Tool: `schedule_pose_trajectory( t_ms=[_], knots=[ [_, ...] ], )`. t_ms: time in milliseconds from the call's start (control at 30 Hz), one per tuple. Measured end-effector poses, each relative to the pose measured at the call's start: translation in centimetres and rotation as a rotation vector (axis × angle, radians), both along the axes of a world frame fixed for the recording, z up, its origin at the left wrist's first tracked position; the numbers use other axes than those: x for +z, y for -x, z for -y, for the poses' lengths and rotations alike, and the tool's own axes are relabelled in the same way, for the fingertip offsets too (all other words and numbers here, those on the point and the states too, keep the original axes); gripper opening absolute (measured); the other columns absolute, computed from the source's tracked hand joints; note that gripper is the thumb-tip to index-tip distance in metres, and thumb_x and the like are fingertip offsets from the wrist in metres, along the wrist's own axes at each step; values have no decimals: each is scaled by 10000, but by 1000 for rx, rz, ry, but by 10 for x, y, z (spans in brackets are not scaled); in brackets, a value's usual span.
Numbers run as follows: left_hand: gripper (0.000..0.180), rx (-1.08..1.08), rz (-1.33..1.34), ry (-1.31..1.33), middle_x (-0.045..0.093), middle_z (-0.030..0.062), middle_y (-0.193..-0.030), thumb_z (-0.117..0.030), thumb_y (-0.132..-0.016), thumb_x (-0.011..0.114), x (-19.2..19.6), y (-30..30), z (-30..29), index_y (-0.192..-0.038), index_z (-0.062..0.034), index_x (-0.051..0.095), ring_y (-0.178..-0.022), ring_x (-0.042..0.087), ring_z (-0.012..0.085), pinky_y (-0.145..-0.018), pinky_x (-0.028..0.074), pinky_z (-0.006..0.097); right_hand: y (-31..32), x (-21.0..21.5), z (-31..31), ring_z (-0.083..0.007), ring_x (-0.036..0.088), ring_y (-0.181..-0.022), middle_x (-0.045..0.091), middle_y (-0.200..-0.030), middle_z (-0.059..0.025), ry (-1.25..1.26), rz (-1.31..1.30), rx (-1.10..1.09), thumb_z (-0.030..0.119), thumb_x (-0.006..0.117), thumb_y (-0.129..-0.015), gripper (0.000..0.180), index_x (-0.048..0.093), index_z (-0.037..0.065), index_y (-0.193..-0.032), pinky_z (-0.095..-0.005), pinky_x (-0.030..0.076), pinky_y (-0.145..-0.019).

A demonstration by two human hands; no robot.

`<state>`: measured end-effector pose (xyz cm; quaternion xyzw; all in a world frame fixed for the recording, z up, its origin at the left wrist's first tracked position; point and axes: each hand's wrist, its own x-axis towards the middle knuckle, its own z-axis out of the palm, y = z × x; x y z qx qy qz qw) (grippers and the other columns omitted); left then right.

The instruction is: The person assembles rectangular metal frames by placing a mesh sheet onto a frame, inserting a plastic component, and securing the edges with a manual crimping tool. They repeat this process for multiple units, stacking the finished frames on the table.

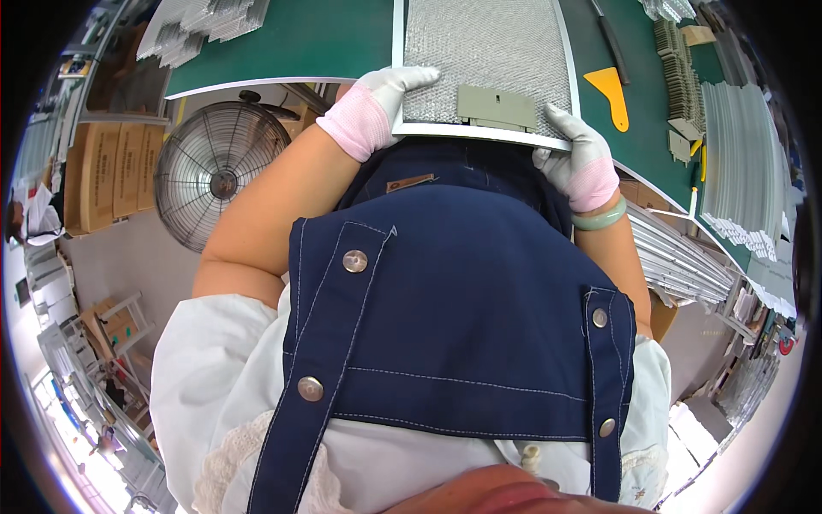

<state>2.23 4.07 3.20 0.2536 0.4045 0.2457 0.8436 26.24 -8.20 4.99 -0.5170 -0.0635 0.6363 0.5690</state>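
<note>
Head view: at twelve to one o'clock, a rectangular silver-mesh panel with a pale metal frame [479,43] is being held past the edge of a dark-green tabletop [317,51]. A grey-green, rectangular plate [497,107] is being carried near the panel's six-o'clock side; sliding could be caused by tilting, since no finger is seen pinning it. The near corners are being gripped by the white-gloved, pink-cuffed left hand [384,92], digit extended inward, and the white-gloved, pink-cuffed right hand [580,152], thumb above.
</note>
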Motion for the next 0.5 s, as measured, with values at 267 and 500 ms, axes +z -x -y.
schedule_pose_trajectory(
  t_ms=[267,500],
  knots=[
    [283,108,-96,-97,650,120,-1044,-149,-899,650,12,2,10,-1140,-4,615,-945,668,245,-810,599,420,-5,-13,0,-142,628,-814,640,-925,-16,18,71,206,201,651,-940,161,609,89,-1047,-294,526,-626],
    [328,49,-157,-96,660,126,-1057,-177,-885,668,22,3,8,-1152,8,621,-956,668,220,-822,594,395,-14,-40,-4,-136,619,-749,644,-891,-15,65,42,374,241,644,-948,156,657,87,-972,-255,515,-590]
  ],
)
